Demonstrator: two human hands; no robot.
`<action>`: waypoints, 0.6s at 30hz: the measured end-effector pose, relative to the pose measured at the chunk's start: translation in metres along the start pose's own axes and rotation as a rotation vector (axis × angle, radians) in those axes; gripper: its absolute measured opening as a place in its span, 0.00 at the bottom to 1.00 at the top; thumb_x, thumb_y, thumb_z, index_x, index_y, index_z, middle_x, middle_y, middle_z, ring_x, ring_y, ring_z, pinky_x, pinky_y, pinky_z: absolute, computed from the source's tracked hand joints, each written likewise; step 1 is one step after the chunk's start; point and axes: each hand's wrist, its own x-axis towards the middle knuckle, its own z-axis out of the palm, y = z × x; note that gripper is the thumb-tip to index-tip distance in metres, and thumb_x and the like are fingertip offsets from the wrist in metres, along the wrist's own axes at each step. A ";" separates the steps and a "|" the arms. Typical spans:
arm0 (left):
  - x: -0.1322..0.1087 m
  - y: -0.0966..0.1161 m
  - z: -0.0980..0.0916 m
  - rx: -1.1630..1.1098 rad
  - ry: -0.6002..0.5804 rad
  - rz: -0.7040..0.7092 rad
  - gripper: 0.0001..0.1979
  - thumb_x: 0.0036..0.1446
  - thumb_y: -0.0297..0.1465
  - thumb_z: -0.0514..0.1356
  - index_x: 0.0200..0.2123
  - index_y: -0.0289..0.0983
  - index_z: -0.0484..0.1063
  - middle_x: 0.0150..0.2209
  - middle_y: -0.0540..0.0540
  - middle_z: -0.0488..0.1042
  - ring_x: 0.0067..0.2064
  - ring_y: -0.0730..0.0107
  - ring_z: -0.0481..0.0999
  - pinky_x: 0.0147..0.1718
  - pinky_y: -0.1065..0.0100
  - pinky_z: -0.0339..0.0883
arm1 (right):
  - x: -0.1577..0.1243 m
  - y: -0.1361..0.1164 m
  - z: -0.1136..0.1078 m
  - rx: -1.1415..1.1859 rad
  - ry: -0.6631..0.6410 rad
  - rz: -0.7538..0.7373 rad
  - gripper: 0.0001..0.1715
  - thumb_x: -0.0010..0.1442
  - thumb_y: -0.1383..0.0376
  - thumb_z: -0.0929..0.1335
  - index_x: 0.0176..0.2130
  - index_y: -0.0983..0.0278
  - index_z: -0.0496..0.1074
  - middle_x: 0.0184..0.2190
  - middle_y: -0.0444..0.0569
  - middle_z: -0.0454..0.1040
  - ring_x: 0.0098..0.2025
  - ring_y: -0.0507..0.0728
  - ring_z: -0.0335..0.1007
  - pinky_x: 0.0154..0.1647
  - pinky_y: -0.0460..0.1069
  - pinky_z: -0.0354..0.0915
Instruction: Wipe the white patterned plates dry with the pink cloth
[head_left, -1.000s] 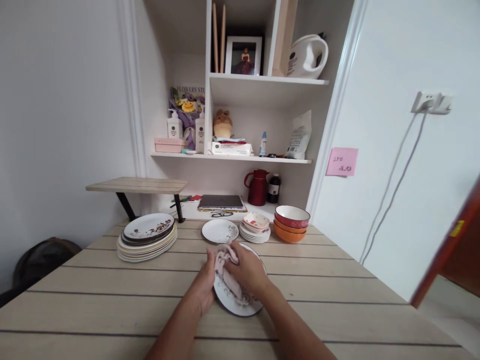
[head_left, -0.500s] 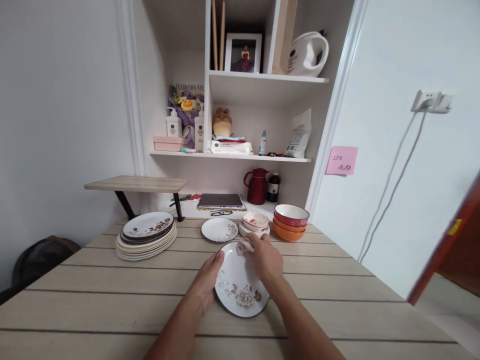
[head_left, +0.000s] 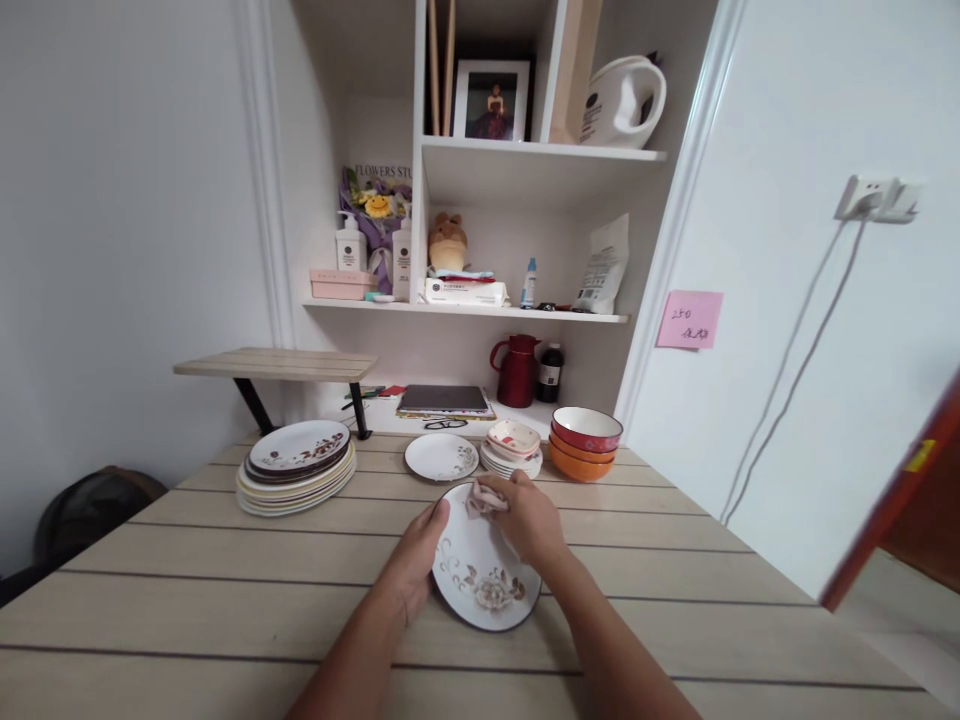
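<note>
A white plate (head_left: pixel 480 585) with a brown flower pattern lies on the wooden table (head_left: pixel 187 590) in front of me. My left hand (head_left: pixel 416 560) grips the plate's left rim, fingers curled on the edge. My right hand (head_left: pixel 529 520) is closed on a pale pink cloth (head_left: pixel 484 497) and presses it on the far part of the plate.
A stack of large plates (head_left: pixel 296 465) sits at the left, a single small plate (head_left: pixel 441 457) and a stack of small dishes (head_left: pixel 511 450) in the middle, stacked red and orange bowls (head_left: pixel 585 443) at the right. Shelves with a red jug (head_left: pixel 516 372) stand behind.
My right hand with the cloth has moved from the plate's middle to its far edge, uncovering the flower pattern. The left hand stays on the rim.
</note>
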 end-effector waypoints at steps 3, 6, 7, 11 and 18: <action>0.000 -0.002 0.000 -0.007 0.000 0.001 0.27 0.54 0.39 0.63 0.56 0.34 0.69 0.46 0.35 0.78 0.49 0.52 0.77 0.51 0.56 0.67 | -0.004 -0.007 0.002 0.012 -0.041 -0.076 0.29 0.57 0.66 0.66 0.56 0.46 0.66 0.45 0.47 0.68 0.40 0.56 0.69 0.35 0.47 0.56; 0.001 -0.002 0.000 -0.038 0.019 -0.025 0.29 0.56 0.45 0.59 0.55 0.34 0.69 0.47 0.35 0.78 0.49 0.53 0.77 0.51 0.56 0.67 | -0.010 -0.019 0.008 0.040 -0.095 -0.201 0.34 0.55 0.69 0.66 0.59 0.48 0.62 0.50 0.48 0.65 0.41 0.56 0.68 0.38 0.47 0.58; 0.001 -0.001 -0.001 -0.059 0.019 -0.051 0.30 0.56 0.48 0.57 0.55 0.34 0.69 0.47 0.35 0.78 0.50 0.52 0.77 0.51 0.55 0.67 | -0.012 -0.022 0.010 0.067 -0.106 -0.252 0.34 0.54 0.68 0.67 0.59 0.48 0.63 0.50 0.48 0.65 0.43 0.56 0.67 0.40 0.48 0.59; 0.002 0.006 -0.004 -0.161 -0.021 -0.144 0.40 0.55 0.58 0.44 0.55 0.33 0.69 0.48 0.35 0.77 0.53 0.52 0.74 0.52 0.54 0.66 | -0.020 -0.031 0.008 0.235 -0.227 -0.500 0.23 0.49 0.69 0.70 0.46 0.53 0.74 0.47 0.46 0.65 0.49 0.56 0.64 0.46 0.47 0.61; 0.005 0.007 -0.010 -0.160 -0.001 -0.113 0.30 0.55 0.48 0.58 0.54 0.33 0.70 0.49 0.34 0.77 0.53 0.51 0.74 0.53 0.55 0.65 | -0.017 0.002 -0.025 0.271 -0.599 -0.618 0.22 0.44 0.78 0.67 0.33 0.54 0.78 0.37 0.39 0.73 0.40 0.52 0.68 0.45 0.45 0.61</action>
